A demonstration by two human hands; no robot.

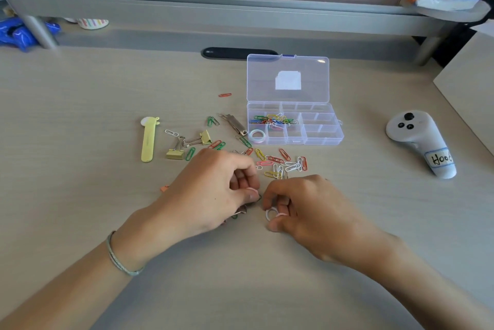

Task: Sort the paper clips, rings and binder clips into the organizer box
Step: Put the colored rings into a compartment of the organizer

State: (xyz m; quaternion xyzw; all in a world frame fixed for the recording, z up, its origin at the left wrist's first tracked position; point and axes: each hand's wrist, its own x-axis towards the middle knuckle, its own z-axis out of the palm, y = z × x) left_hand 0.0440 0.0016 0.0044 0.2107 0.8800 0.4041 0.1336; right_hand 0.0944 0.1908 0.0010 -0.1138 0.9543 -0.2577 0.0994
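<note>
A clear organizer box [323,140] lies open on the desk, lid raised; one compartment holds several coloured paper clips [271,120], another a pale ring [257,135]. More loose paper clips [283,162] are scattered in front of it. Two yellow binder clips [175,153] [205,137] lie to the left. My left hand [211,193] pinches a pink ring [252,191] between thumb and fingers; small clips lie partly hidden under it. My right hand [307,206] pinches a white ring [271,214] just above the desk.
A yellow giraffe-shaped bookmark [147,140] lies at the left, a metal clip [236,124] beside the box. A white controller [419,140] lies at the right. A grey shelf rail [213,9] runs along the back, a black bar [239,53] below it.
</note>
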